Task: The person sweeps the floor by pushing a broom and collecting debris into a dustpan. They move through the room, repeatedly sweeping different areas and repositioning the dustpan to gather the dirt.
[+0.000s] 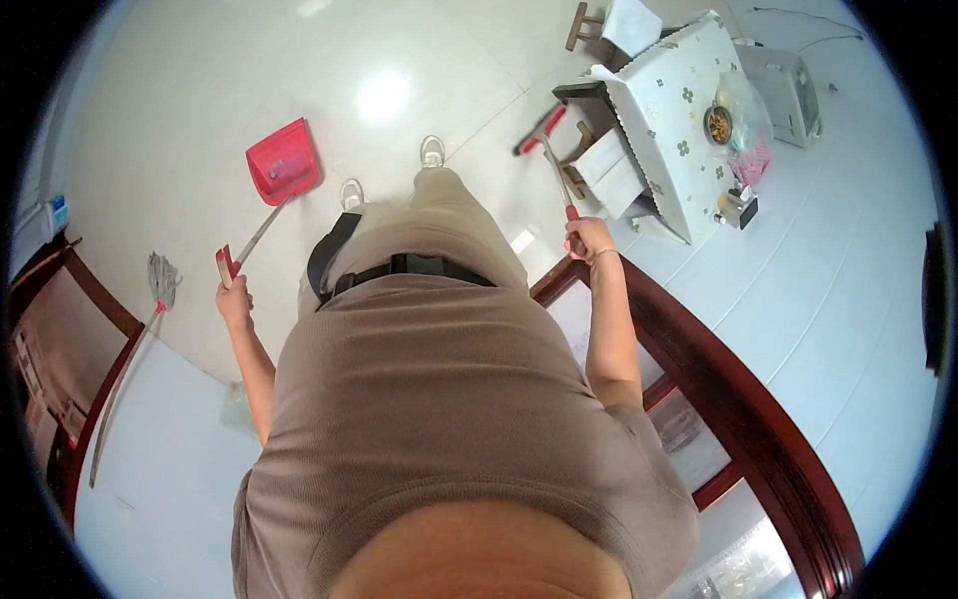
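Observation:
My left hand (234, 297) grips the top of a long handle that runs down to a red dustpan (283, 161) resting on the white tiled floor ahead and left of my feet. My right hand (589, 238) holds the red-tipped handle of a broom (542, 135), whose red head sits on the floor near a small table. Both arms are stretched out to either side of my body. My white shoes (431, 152) stand between the two tools.
A table with a white flowered cloth (671, 110) carries a bowl and bags, with stools tucked beside it. A grey mop (150, 309) leans at the left wall. A dark wooden door frame (718, 379) runs along the right. A white appliance (788, 90) sits beyond the table.

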`<state>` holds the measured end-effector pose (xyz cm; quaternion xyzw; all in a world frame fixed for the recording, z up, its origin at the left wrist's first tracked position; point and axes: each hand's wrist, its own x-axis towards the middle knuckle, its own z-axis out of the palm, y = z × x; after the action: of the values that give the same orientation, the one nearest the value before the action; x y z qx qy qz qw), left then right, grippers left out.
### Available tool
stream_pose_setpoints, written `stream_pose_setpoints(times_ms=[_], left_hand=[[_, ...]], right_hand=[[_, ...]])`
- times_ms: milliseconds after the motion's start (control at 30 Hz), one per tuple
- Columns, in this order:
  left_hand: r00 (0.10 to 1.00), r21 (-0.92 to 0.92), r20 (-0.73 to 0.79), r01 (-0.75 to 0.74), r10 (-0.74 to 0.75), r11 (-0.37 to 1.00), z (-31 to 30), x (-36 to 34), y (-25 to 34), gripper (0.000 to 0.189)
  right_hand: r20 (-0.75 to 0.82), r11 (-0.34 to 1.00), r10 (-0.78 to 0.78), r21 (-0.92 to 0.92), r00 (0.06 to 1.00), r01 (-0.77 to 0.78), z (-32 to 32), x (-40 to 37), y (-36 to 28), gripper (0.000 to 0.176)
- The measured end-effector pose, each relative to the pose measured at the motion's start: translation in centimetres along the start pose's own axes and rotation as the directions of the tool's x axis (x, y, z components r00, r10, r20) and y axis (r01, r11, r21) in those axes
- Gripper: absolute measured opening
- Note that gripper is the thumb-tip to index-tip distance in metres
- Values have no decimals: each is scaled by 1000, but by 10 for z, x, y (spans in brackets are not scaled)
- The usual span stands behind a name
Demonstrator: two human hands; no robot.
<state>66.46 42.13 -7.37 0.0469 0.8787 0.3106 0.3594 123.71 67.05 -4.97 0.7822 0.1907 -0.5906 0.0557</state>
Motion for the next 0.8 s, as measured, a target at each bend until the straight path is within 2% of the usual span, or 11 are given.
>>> stream_pose_setpoints(times_ms=[33,133,233,300,367,467,633,667,700,767,800], left_hand=[[1000,-35,-7,-11,10,999,5,-5,4,30],[1000,-5,-27,7,-7,1000,30,-19,32,29],[1000,-16,-27,-6,6,1000,45,-36,49,28],[1000,-20,-25,10,-11,1000,55,-47,55,28],[999,-99,-25,19,-21,995,65,-54,60,28],[1000,-115,-18,23,-25,993,84,-60,72,28],[999,-10,32,31,-31,999,107,-50,111,29],[997,11,72,-1,0,1000,111,-43,117,29],[993,28,111,-39,36,999,115,-37,124,28],[987,69,152,-54,43,996,125,-25,141,28],[983,97,174,-68,50,993,131,-19,151,29]], right_hand=[[-67,998,16,68,998,-12,-9,10,-4,10],[-140,1000,-11,22,990,14,-34,46,-30,12],[-80,998,2,-57,997,-6,-42,71,-60,10],[53,966,-77,-245,996,88,-36,87,-70,10],[65,977,-114,-171,991,123,-13,75,-85,13],[95,954,-149,-247,984,168,24,52,-110,12],[183,939,-241,-206,953,277,34,43,-118,13],[159,944,-246,-187,956,273,28,45,-115,21],[147,948,-240,-177,959,264,22,44,-109,21],[101,917,-304,-239,947,320,7,38,-98,34],[66,916,-284,-276,957,291,0,34,-93,45]])
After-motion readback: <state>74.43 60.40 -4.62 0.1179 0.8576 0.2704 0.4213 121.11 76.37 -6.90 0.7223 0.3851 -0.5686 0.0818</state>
